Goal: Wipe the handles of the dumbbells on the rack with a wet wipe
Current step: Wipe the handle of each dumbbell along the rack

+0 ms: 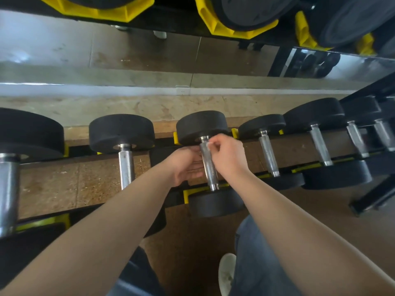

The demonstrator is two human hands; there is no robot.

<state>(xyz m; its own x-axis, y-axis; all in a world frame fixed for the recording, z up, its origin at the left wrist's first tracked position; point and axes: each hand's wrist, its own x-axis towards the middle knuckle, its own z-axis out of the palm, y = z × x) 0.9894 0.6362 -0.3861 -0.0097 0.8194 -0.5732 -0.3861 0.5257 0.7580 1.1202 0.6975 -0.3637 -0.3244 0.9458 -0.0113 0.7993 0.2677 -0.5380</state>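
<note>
A black round-headed dumbbell with a knurled chrome handle (208, 167) lies in the middle of the row, its handle running near to far. Both hands meet on it. The right hand (228, 157) comes in from the right at the far end of the handle, just below the far head, its fingers curled and pinching a small white wet wipe (210, 144) against the metal; only a scrap of the wipe shows. The left hand (187, 166) sits on the left side of the same handle, its fingers reaching across behind the bar where their tips are hidden, so I cannot tell whether it grips the bar or only rests there.

The dumbbell rests on a black steel rack with yellow plastic cradles (187, 195). More black dumbbells sit along it: two larger ones to the left (126, 165) and several to the right (268, 153). A brown speckled rubber floor (89, 178) shows through the rack. Beyond it runs a pale tiled strip and a wall mirror (128, 52). At the near edge are blue jeans (254, 253) and a white shoe (226, 272).
</note>
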